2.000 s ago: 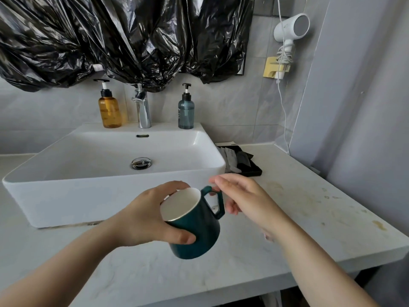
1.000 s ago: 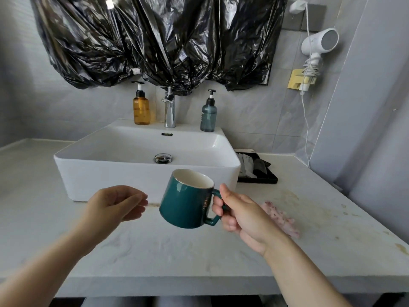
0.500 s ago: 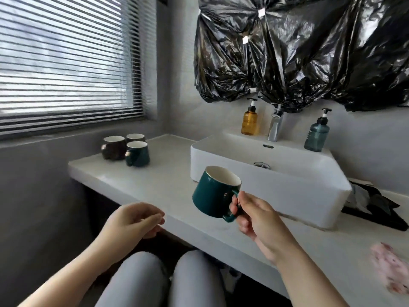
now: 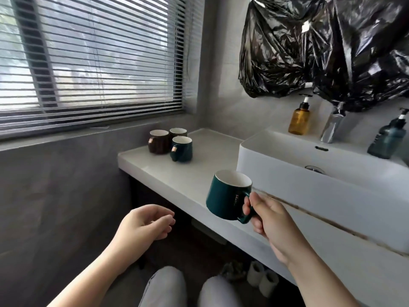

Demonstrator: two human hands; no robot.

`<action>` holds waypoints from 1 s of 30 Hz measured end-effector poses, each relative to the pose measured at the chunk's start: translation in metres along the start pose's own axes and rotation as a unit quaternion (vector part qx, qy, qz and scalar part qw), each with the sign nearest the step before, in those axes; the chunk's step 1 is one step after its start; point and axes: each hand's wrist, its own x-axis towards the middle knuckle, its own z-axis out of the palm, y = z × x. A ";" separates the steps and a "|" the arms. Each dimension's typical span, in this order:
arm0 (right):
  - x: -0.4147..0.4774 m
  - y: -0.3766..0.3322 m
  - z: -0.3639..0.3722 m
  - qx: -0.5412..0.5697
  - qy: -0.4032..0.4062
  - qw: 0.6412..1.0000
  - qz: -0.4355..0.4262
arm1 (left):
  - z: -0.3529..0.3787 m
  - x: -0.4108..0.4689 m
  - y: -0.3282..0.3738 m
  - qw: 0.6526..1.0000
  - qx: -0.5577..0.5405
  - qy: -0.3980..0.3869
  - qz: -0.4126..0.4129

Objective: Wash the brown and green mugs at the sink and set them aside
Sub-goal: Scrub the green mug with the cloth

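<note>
My right hand (image 4: 269, 220) grips a dark green mug (image 4: 225, 197) by its handle, upright, above the counter's front edge and left of the white sink (image 4: 287, 160). My left hand (image 4: 146, 224) hangs lower left, off the counter, fingers loosely curled and holding nothing. At the counter's far left end stand three mugs close together: a brown mug (image 4: 158, 141), a second brown mug (image 4: 178, 132) behind it, and a green mug (image 4: 182, 149) in front.
The white counter (image 4: 212, 156) runs from the window wall to the sink. An amber pump bottle (image 4: 299, 119), a chrome tap (image 4: 333, 127) and a blue-grey pump bottle (image 4: 388, 139) stand behind the basin. Black plastic covers the wall above. Blinds cover the window on the left.
My left hand let go of the green mug and my right hand took it by the handle. My view swung left, bringing the three mugs by the window into sight.
</note>
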 end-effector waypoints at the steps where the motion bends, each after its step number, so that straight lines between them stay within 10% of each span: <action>1: 0.006 0.002 0.004 -0.006 0.003 1.000 0.001 | -0.003 0.008 -0.004 1.000 0.001 -0.002 -0.004; 19: 0.195 0.045 0.058 -0.066 0.012 0.998 -0.002 | -0.014 0.202 -0.022 0.995 0.010 0.003 -0.096; 30: 0.224 -0.058 0.051 -0.039 0.013 0.991 0.124 | -0.028 0.224 0.091 0.981 0.072 0.028 -0.177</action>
